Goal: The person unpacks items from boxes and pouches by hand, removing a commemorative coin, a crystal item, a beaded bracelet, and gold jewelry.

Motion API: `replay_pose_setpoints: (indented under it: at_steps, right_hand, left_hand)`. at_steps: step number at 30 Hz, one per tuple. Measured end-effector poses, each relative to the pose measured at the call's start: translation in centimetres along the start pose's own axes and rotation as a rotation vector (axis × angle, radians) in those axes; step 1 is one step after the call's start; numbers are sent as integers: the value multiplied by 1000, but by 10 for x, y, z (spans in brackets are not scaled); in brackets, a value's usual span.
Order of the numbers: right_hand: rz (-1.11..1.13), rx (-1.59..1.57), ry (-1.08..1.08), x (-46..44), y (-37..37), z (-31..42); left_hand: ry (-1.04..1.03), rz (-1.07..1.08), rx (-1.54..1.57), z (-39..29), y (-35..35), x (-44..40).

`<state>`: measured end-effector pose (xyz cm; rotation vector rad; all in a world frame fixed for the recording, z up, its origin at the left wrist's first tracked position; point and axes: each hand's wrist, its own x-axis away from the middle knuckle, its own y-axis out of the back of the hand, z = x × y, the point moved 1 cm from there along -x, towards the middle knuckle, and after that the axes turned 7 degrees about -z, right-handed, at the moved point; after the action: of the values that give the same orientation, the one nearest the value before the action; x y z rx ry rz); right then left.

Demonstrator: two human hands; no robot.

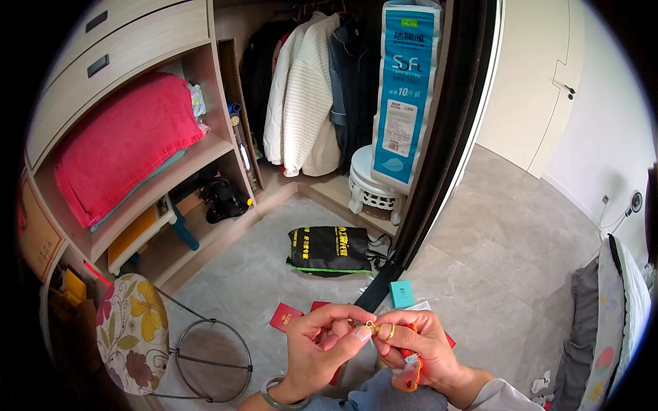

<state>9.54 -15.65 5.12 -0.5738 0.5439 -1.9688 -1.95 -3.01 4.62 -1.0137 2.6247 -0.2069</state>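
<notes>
My left hand, with a bangle on its wrist, pinches a small gold loop-shaped piece of jewelry between thumb and forefinger. Against it, my right hand closes its thumb and forefinger on the other side of the same piece. A gold ring sits on a finger of my right hand. From that hand hangs a small orange-edged pouch or charm, whose kind I cannot make out. Beneath my hands, a red booklet or box and a turquoise box lie on the floor.
A black drawstring bag lies ahead on the floor. At left stands a round flower-patterned stool beside a wire hoop frame. Behind are hanging clothes, a white stool and a tall blue-and-white package.
</notes>
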Motion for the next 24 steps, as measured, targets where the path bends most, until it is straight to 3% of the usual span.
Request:
replay_pose_setpoints:
  at_steps: [17,24]
  right_hand:
    - [3,-34,-34,-2,0,0]
    - [-100,25,-33,-3,-8,1]
  left_hand:
    - [3,3,8,3,1,-1]
    - [82,-20,98,6,0,0]
